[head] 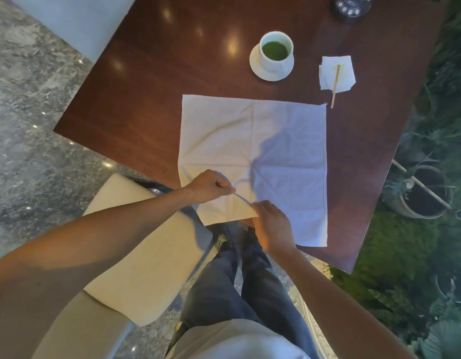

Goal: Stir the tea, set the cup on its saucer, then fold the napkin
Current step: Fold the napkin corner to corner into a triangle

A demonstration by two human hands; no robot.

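A large white cloth napkin (252, 141) lies spread flat on the dark wooden table (151, 81), its near edge hanging over the table's front. My left hand (211, 185) pinches a raised fold of the napkin near its near-left part. My right hand (272, 224) grips the same fold at the napkin's near edge. The white cup (276, 51) of green tea stands on its white saucer (257, 67) beyond the napkin. A wooden stir stick (335, 85) rests on a small paper tissue (336, 72) to the right of the cup.
A dark round object (351, 7) stands at the table's far right edge. A cream chair seat (136, 244) is at my left, below the table edge. Potted plants (421, 193) and greenery fill the floor to the right.
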